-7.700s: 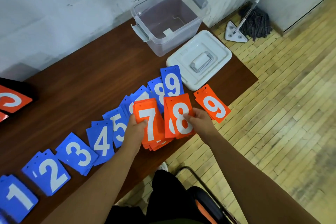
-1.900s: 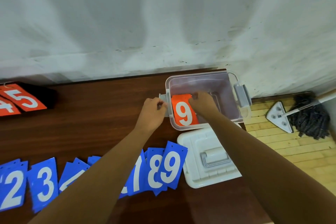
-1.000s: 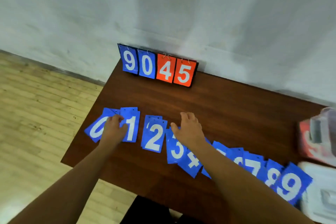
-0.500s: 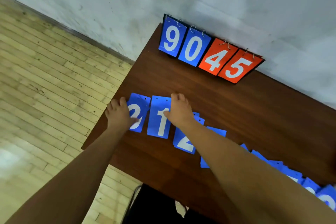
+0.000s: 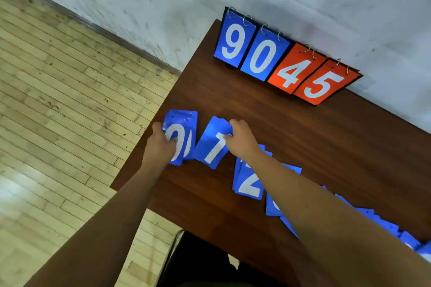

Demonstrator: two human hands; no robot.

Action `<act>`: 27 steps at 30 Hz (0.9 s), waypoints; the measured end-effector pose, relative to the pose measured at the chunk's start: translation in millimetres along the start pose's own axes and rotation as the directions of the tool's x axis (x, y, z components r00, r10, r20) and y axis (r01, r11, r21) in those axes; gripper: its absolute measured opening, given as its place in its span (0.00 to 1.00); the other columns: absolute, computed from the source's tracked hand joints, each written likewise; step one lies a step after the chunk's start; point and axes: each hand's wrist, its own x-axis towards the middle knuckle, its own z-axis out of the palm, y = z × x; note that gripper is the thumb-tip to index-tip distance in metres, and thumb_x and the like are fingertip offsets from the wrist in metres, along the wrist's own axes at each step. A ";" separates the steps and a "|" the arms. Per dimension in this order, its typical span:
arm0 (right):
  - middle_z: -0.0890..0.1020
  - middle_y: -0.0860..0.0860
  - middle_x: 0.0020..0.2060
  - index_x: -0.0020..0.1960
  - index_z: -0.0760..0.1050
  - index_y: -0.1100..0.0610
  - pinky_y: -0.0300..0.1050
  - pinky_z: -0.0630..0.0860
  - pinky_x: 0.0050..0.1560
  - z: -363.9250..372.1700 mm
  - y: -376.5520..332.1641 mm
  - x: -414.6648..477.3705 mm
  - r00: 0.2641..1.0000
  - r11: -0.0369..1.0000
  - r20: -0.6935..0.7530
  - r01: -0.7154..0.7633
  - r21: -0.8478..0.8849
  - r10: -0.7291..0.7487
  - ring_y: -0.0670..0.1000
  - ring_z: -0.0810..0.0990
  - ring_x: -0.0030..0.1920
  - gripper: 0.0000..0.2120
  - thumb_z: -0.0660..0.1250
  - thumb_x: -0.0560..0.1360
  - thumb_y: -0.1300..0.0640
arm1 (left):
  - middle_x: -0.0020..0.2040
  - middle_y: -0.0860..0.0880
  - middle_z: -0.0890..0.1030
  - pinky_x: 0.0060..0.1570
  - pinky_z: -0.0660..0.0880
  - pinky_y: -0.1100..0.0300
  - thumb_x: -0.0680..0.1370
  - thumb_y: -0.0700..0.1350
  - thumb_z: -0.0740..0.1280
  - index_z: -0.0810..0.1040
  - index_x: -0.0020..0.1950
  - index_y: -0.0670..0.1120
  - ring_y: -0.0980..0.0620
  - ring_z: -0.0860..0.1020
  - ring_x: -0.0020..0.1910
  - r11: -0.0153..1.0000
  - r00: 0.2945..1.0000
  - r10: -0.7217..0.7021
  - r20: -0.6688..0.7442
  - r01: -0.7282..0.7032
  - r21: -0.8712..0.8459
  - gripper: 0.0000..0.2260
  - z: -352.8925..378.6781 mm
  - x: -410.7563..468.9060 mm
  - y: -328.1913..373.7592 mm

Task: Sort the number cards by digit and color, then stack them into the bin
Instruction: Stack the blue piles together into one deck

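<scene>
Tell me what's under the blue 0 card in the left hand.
More blue cards: their punched top edges fan out above the blue 0 card, and a white stroke peeks at its right. Their digits are covered; the left hand hides the left edge.

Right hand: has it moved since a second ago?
Yes. The right hand slid left, from the 3 card to the 1 card, nearer the left edge of the table.

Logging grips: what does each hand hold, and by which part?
The left hand grips the blue 0 cards by their left edge; the right hand grips the blue 1 cards at their upper right corner.
</scene>
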 end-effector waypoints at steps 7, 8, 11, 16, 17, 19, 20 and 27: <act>0.82 0.54 0.43 0.50 0.79 0.60 0.47 0.76 0.41 -73.6 -3.5 -35.5 0.995 0.925 0.083 0.021 0.378 -0.056 0.48 0.80 0.40 0.05 0.71 0.74 0.62 | 0.50 0.51 0.80 0.38 0.72 0.66 0.77 0.43 0.70 0.76 0.64 0.44 0.51 0.79 0.47 0.952 0.995 0.083 0.056 -0.063 -0.299 0.16 -18.4 6.3 16.8; 0.84 0.52 0.45 0.52 0.80 0.58 0.43 0.78 0.42 -84.4 -6.9 -41.2 0.990 0.900 0.131 -0.008 0.436 -0.055 0.47 0.82 0.42 0.07 0.72 0.74 0.61 | 0.49 0.52 0.81 0.39 0.73 0.65 0.78 0.44 0.70 0.77 0.63 0.45 0.51 0.80 0.47 0.947 0.992 0.095 0.080 -0.065 -0.316 0.14 -17.7 6.2 22.0; 0.86 0.49 0.47 0.53 0.80 0.55 0.38 0.80 0.41 -108.0 -11.5 -58.2 0.980 0.784 0.192 -0.082 0.616 -0.048 0.46 0.85 0.44 0.08 0.72 0.74 0.60 | 0.51 0.53 0.82 0.45 0.77 0.57 0.79 0.43 0.67 0.76 0.63 0.51 0.50 0.81 0.50 0.892 0.978 0.079 0.194 0.018 -0.451 0.12 -10.4 2.7 35.0; 0.84 0.49 0.49 0.55 0.77 0.53 0.42 0.82 0.43 -107.9 -1.4 -69.0 0.995 0.813 0.087 -0.088 0.575 0.046 0.48 0.85 0.45 0.12 0.74 0.73 0.58 | 0.59 0.48 0.83 0.54 0.78 0.47 0.81 0.39 0.62 0.77 0.60 0.55 0.46 0.82 0.56 0.761 0.891 0.201 0.406 0.119 -0.637 0.13 8.1 -17.6 58.2; 0.82 0.48 0.51 0.57 0.76 0.54 0.43 0.81 0.45 -102.4 1.4 -69.7 0.996 0.856 0.040 -0.090 0.508 0.081 0.48 0.83 0.47 0.15 0.74 0.73 0.57 | 0.59 0.48 0.83 0.55 0.78 0.47 0.82 0.40 0.62 0.77 0.61 0.55 0.47 0.82 0.57 0.746 0.872 0.214 0.439 0.144 -0.650 0.13 13.2 -23.8 63.2; 0.78 0.47 0.51 0.57 0.74 0.53 0.42 0.78 0.46 -89.1 8.2 -71.7 0.987 0.892 -0.073 -0.095 0.441 0.142 0.48 0.80 0.50 0.17 0.75 0.72 0.56 | 0.59 0.50 0.83 0.56 0.78 0.47 0.82 0.47 0.64 0.77 0.63 0.56 0.48 0.82 0.58 0.770 0.835 0.231 0.500 0.157 -0.618 0.11 25.0 -34.4 69.3; 0.78 0.47 0.50 0.57 0.73 0.53 0.40 0.77 0.44 -82.6 11.5 -73.5 0.983 0.890 -0.111 -0.084 0.448 0.149 0.47 0.80 0.49 0.16 0.75 0.72 0.55 | 0.60 0.50 0.83 0.55 0.79 0.47 0.81 0.49 0.65 0.76 0.64 0.55 0.48 0.82 0.57 0.805 0.818 0.247 0.520 0.126 -0.580 0.12 30.6 -39.6 71.9; 0.78 0.51 0.55 0.63 0.72 0.55 0.43 0.77 0.46 -53.2 57.3 -79.2 0.951 0.899 -0.195 -0.144 0.414 0.242 0.51 0.80 0.50 0.17 0.70 0.76 0.57 | 0.54 0.53 0.81 0.47 0.79 0.56 0.80 0.40 0.66 0.72 0.62 0.53 0.50 0.82 0.52 0.835 0.942 0.145 0.303 0.047 -0.548 0.13 52.7 -45.9 67.5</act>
